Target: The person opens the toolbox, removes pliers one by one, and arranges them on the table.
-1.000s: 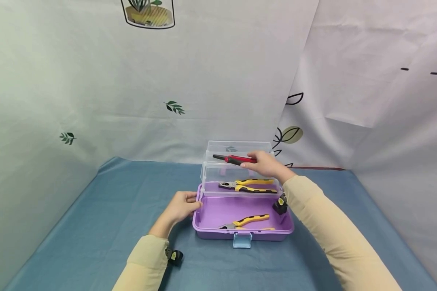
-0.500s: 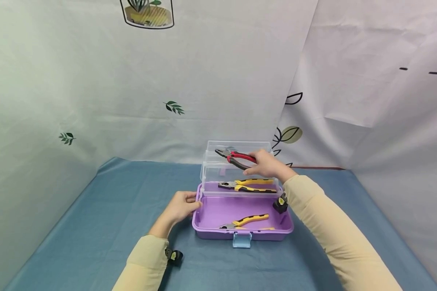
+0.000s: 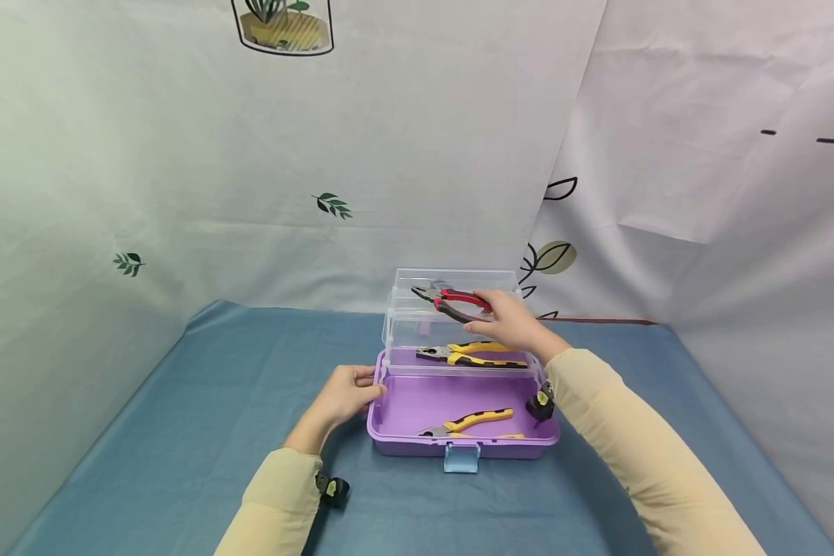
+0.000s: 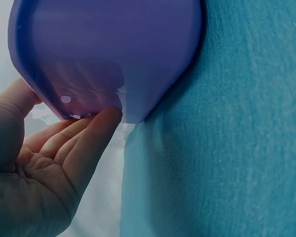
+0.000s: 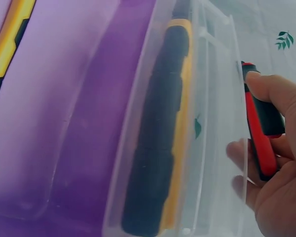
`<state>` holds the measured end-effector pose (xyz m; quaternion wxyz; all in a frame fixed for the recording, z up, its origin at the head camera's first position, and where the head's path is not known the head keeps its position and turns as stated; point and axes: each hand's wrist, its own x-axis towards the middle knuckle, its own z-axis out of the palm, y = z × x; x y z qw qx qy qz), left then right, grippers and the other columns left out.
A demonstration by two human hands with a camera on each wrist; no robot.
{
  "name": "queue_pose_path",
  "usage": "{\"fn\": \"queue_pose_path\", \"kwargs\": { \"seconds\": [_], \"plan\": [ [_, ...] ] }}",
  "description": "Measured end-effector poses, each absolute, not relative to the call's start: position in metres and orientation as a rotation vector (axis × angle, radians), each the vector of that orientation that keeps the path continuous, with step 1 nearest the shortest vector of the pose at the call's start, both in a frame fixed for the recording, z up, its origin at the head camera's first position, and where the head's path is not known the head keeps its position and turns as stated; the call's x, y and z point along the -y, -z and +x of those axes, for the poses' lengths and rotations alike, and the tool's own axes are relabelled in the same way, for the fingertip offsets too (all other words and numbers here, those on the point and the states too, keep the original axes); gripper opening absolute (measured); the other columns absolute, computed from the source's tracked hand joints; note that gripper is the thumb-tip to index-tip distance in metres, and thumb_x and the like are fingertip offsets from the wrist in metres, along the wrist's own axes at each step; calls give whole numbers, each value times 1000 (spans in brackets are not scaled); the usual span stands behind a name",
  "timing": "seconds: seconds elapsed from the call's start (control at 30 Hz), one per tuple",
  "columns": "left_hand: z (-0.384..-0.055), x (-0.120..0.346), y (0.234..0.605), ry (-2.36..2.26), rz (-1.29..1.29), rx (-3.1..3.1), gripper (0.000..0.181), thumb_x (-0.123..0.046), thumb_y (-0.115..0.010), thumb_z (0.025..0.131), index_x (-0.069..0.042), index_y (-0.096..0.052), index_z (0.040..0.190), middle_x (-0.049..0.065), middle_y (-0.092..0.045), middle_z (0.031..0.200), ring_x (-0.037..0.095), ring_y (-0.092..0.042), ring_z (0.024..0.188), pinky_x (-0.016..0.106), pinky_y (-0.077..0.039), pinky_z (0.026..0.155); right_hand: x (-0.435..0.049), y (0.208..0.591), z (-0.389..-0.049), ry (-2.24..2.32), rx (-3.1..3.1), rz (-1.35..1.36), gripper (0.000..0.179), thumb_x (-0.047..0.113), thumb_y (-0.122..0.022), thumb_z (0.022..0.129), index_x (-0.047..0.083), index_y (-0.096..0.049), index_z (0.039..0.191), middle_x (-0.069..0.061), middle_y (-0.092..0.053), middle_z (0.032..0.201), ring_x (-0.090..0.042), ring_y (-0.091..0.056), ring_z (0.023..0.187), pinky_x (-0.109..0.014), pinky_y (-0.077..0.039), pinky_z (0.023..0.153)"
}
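My left hand [image 3: 345,395] grips the left rim of an opened purple toolbox [image 3: 417,448], thumb over the edge. In the left wrist view its fingers rest along the outer side wall [image 4: 113,44]. My right hand [image 3: 510,320] holds combination pliers [image 3: 466,296] by their red and black handles, which are spread, above the raised clear trays [image 3: 403,337]. The right wrist view shows the thumb on one handle. Yellow-and-black pliers [image 3: 488,362] lie in the lower clear tray. Another yellow-handled pair [image 3: 482,419] lies in the box bottom, partly hidden by the front wall.
A light blue latch [image 3: 462,459] hangs at the toolbox's front. The box stands on a blue cloth [image 3: 250,432] covering the table. White printed sheets [image 3: 417,154] enclose the back and sides. Each wrist wears a small black camera [image 3: 333,489].
The pliers in my right hand have turned and their handles have spread apart. My right hand has since dipped slightly and its wrist shifted right. The left hand stays put.
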<state>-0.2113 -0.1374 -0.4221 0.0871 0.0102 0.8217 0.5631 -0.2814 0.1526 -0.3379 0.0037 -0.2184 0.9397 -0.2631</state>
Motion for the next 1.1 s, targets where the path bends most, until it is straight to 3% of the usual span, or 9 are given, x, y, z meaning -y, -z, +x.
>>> {"fn": "queue_pose_path", "kwargs": {
  "seconds": [0.3,0.63,0.93,1.1],
  "plan": [
    [-211,137,424,-1680,23,-2439,47,-4,-66,83,11,-54,126,26,-65,114,27,-70,91,33,-59,65,-159,340,-274,945,-2938,-609,73,36,-65,88,4,-33,146,-21,-52,131,-33,-54,114,-50,-48,90],
    [-212,138,426,-1694,18,-2435,48,-4,-66,83,11,-53,126,27,-64,114,30,-70,90,33,-59,65,-170,338,-264,913,-3018,-621,73,36,-69,85,6,-38,144,-19,-56,125,-33,-55,108,-47,-49,83],
    [-211,138,425,-1719,27,-2415,48,-4,-66,82,11,-53,126,27,-64,115,30,-70,92,33,-59,66,-188,342,-255,971,-3055,-588,73,39,-70,84,6,-40,143,-17,-57,122,-27,-52,92,-33,-42,68],
    [-211,139,425,-1731,32,-2408,48,-4,-66,82,11,-53,126,27,-63,115,31,-69,93,34,-60,67,-196,344,-250,978,-3076,-575,75,43,-69,84,9,-39,144,-17,-57,123,-30,-53,96,-35,-43,69]
  ]
}}
